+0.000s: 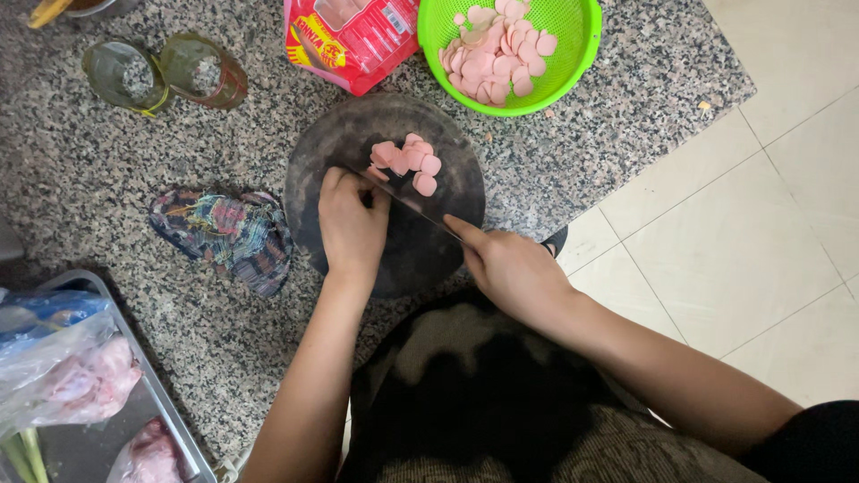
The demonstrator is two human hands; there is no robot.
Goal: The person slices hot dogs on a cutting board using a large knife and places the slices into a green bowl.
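L hand curls fingers down on sausage piece at round dark board centre; R hand fist-gripped round knife, blade beside pink slices. Green colander near counter's far edge.

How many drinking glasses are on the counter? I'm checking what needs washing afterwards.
2. Both lie on their sides at the counter's top left, touching: a greenish glass on the left and a brownish glass on its right. More may sit beyond the frame.
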